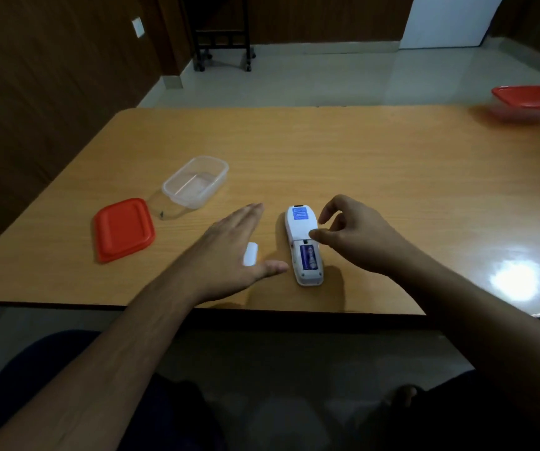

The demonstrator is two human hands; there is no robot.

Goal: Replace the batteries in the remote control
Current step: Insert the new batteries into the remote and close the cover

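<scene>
A white remote control (301,229) lies face down near the table's front edge, its battery compartment open with batteries (309,258) showing inside. The white battery cover (250,253) lies on the table to its left, partly under my left hand (226,252), which hovers flat with fingers spread and holds nothing. My right hand (353,236) is just right of the remote, fingers curled, thumb tip touching the remote's edge by the compartment; it holds nothing.
A clear plastic container (197,182) stands open left of the remote, with its red lid (123,229) lying beside it. Another red-lidded container (532,100) sits at the table's (392,177) far right corner. A glare spot lies at the right.
</scene>
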